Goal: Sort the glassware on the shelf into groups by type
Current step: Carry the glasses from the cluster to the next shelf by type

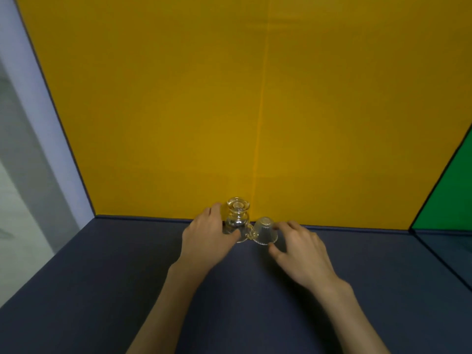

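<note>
On shelf [127, 290], two glasses (inverted) [237, 215], two hands [208, 232]

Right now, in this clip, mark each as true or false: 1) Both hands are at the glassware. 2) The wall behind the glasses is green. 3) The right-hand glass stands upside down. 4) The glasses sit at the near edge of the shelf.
1) True: the left hand is on the taller glass, and the right hand is at the small glass.
2) False: the yellow wall is behind them; green shows only at far right.
3) True: its base faces up.
4) False: they sit at the back of the shelf, by the wall.
</note>
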`<state>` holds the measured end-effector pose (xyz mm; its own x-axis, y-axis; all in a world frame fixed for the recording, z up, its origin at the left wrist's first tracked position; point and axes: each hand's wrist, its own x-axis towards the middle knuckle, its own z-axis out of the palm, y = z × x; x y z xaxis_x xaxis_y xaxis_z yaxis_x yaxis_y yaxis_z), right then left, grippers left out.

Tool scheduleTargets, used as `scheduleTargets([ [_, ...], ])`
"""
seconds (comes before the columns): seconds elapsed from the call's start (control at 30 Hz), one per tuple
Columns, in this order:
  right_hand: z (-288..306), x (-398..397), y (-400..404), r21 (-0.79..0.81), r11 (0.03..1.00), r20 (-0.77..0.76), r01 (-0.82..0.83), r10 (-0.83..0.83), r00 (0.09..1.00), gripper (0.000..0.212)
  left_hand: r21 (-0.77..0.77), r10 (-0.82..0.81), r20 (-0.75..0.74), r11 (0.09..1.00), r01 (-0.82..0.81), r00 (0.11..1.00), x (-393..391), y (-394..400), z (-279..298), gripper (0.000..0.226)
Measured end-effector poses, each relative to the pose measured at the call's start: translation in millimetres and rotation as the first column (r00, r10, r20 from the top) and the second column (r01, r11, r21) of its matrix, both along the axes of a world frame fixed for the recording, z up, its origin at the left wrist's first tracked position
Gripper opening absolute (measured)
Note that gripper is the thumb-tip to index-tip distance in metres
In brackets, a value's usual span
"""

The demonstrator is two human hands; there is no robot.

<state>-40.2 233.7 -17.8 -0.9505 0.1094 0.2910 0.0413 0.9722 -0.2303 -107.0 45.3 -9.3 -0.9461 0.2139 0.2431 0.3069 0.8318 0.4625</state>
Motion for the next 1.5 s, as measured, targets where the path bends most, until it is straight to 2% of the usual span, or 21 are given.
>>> scheduleTargets([
  [0.13,-5,-21,6,-0.017,1.0,0.002,0.019,-0.019,1.0,0.043,0.112,0.032,0.171,0.992,-0.052,0.985,-38,9,-16,0.085],
  [0.23,-14,-31,11,-0.036,0.999,0.012,0.033,-0.033,0.999,0.053,0.254,-0.007,0.291,0.965,-0.07,0.957,-56,15,-26,0.088],
  [0.4,-26,-47,21,-0.088,0.995,0.046,0.036,-0.032,0.998,0.069,0.356,-0.049,0.283,0.933,-0.057,0.958,-64,26,-36,0.072],
  [0.63,-38,-60,24,-0.156,0.987,0.073,0.03,-0.018,0.997,0.066,0.335,-0.032,0.166,0.942,-0.026,0.986,-65,24,-41,0.076],
  [0.7,-41,-62,26,-0.168,0.985,0.07,0.033,-0.021,0.997,0.064,0.381,-0.005,0.143,0.923,-0.051,0.99,-64,21,-39,0.079],
  [0.8,-45,-64,27,-0.175,0.984,0.053,0.043,-0.034,0.998,0.058,0.525,0.024,0.132,0.846,-0.091,0.991,-61,14,-32,0.089],
  [0.9,-49,-66,26,-0.204,0.978,0.035,0.05,-0.044,0.998,0.056,0.685,0.012,0.135,0.722,-0.102,0.991,-55,8,-23,0.082],
  [1.0,-52,-67,26,-0.206,0.977,0.047,0.053,-0.044,0.998,0.057,0.794,0.015,0.114,0.6,-0.1,0.993,-48,5,-17,0.084],
  [1.13,-58,-68,26,-0.208,0.977,0.039,0.052,-0.045,0.998,0.057,0.839,0.025,0.09,0.537,-0.089,0.996,-43,3,-17,0.074],
  [1.33,-61,-71,25,-0.187,0.979,0.054,0.079,-0.07,0.996,0.064,0.867,-0.008,0.103,0.49,-0.086,0.995,-38,0,-15,0.072],
  [1.43,-61,-71,25,-0.187,0.978,0.073,0.091,-0.078,0.994,0.068,0.898,-0.034,0.171,0.418,-0.142,0.985,-35,2,-11,0.063],
  [1.5,-62,-70,26,-0.204,0.974,0.075,0.093,-0.08,0.994,0.069,0.919,-0.099,0.235,0.347,-0.187,0.967,-35,1,-9,0.068],
])
